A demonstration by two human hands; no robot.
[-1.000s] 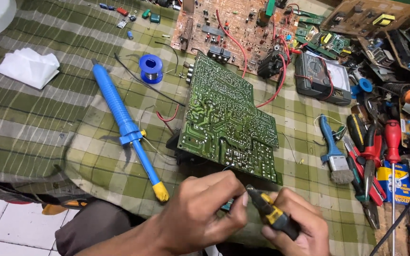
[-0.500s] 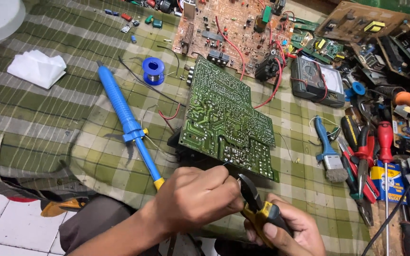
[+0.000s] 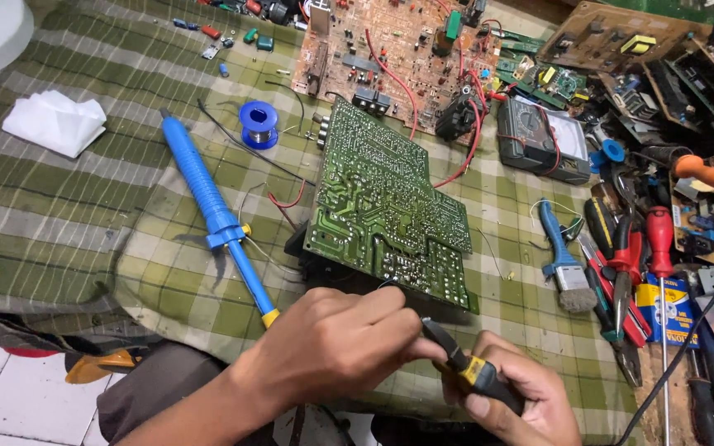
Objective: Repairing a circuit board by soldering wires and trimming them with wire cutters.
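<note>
A small blue and yellow box (image 3: 665, 308) lies among the tools at the right edge of the checked cloth (image 3: 68, 215), beside a red-handled screwdriver (image 3: 659, 239); a crumpled white tissue (image 3: 54, 122) rests at the far left, and a blue solder spool (image 3: 258, 124) sits above the blue desoldering pump (image 3: 216, 216). The green circuit board (image 3: 386, 206) lies solder side up in the middle, tilted on a dark chassis. The left hand (image 3: 332, 343) is closed, its fingertips pinched at the tip of a black and yellow tool (image 3: 468, 367) just below the board's near edge. The right hand (image 3: 522, 400) is wrapped around that tool's handle. The two hands touch. Compared with half a second ago, the hands sit slightly lower and further right, and the board and pump appear unmoved on the cloth.
</note>
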